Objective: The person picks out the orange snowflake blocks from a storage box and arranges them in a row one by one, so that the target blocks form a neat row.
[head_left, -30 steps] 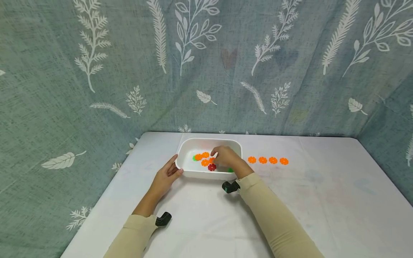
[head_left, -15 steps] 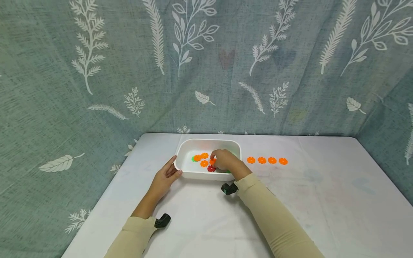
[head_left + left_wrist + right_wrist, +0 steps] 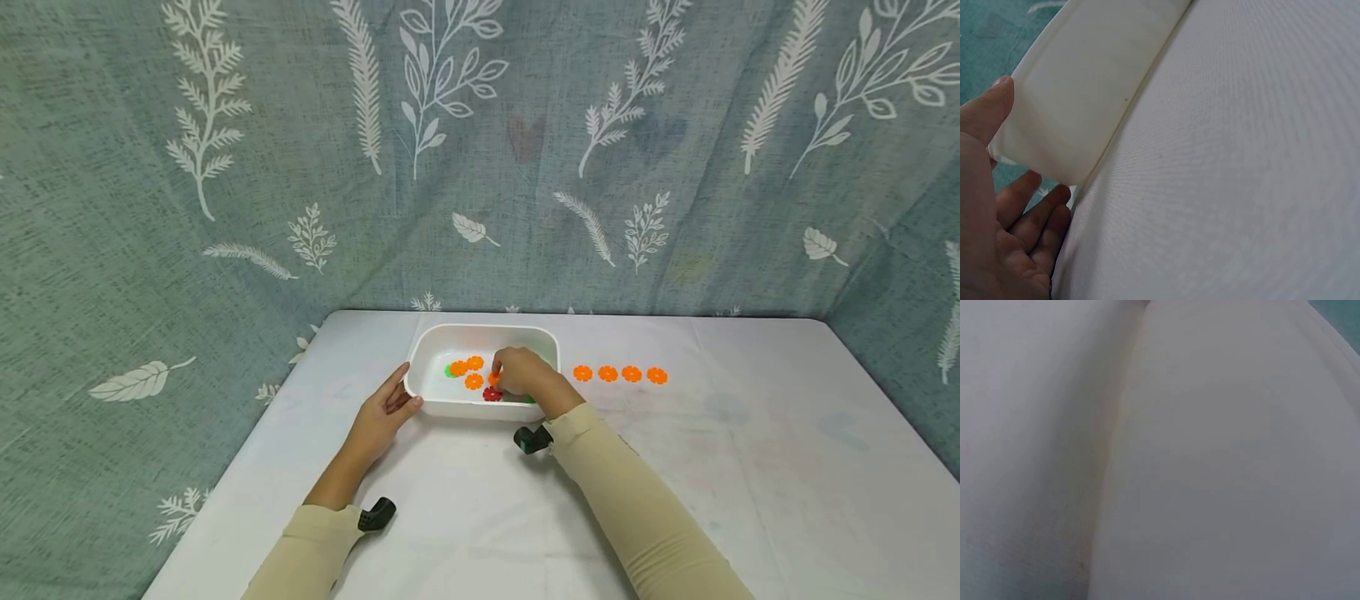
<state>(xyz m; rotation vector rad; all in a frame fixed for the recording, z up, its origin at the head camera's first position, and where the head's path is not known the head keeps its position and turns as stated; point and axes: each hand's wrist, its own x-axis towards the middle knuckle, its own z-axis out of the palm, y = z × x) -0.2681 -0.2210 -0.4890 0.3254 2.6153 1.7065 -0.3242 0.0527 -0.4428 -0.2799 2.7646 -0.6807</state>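
A white rectangular tray (image 3: 442, 407) stands on the table, with orange, red and green notched discs inside. At its left end my left hand (image 3: 377, 417) grips the corner, thumb on the near rim. In the left wrist view, the left hand (image 3: 1013, 206) has its thumb at the rim and its curled fingers by the tray's lower edge. My right hand (image 3: 522, 372) reaches down into the tray, fingertips pinching an orange disc (image 3: 494, 378). Beside it lies a red disc (image 3: 492, 394). The right hand partly hides the tray's right half; the right wrist view shows only the tray wall (image 3: 1222, 462) and cloth.
To the right of the tray, several orange discs (image 3: 607, 374) lie in a row on the white table (image 3: 750, 450). Other orange discs (image 3: 474, 381) and a green one (image 3: 449, 372) are in the tray's left part. A patterned curtain (image 3: 480, 167) hangs behind.
Inside the tray, my right fingers have closed in on the orange disc, which has shifted slightly. The left hand keeps its place at the tray. The head view has tipped slightly.
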